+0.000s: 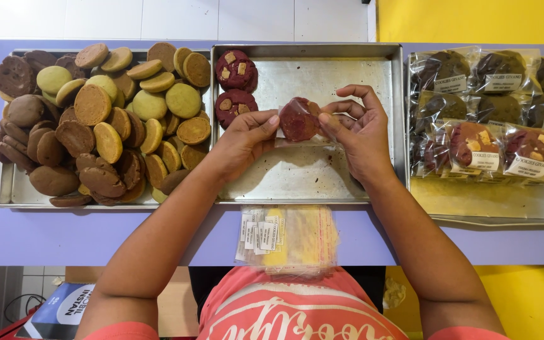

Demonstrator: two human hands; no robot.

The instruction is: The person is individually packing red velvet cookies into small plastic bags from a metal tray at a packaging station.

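Note:
Both of my hands meet over the middle metal tray [322, 182]. My left hand [243, 140] and my right hand [359, 129] together grip a dark red cookie [297, 118] that sits inside a clear plastic bag [288, 140]. The thumbs pinch the bag on either side of the cookie. Two more dark red cookies [235, 85] with pale chunks on top lie at the tray's far left corner.
The left tray [6, 189] is heaped with several brown, tan and pale green cookies. The right tray [492, 204] carries bagged, labelled cookies [480, 104] in rows. A stack of empty clear bags with labels [288, 238] lies on the purple table edge [96, 236] near my body.

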